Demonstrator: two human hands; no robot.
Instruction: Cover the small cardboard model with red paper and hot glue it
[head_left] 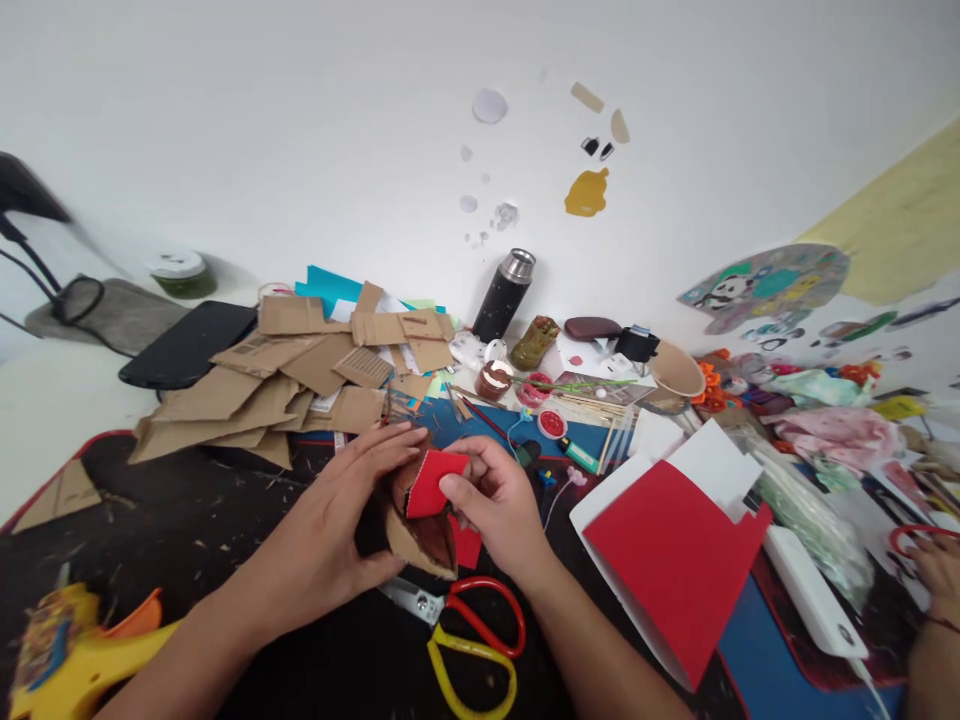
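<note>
Between thumb and fingers, my right hand (499, 505) pinches a small piece of red paper (435, 480) with one finely notched edge. That paper lies against a curved brown cardboard piece (409, 545) with a dark brown hollow. My left hand (360, 505) is curled round the cardboard piece from the left, fingers on top and thumb at its lower edge. Another red scrap (466, 543) shows below my right hand. Just under the cardboard, scissors (465, 625) with one red and one yellow handle lie on the dark mat, blades partly hidden.
A cardboard stack (240, 385) lies left, behind a yellow glue gun (90, 650). A thermos (504, 295) stands by the wall among small jars. Right of me are a large red sheet (675, 560), a white power strip (814, 590) and another person's hand (941, 570) near red-handled scissors.
</note>
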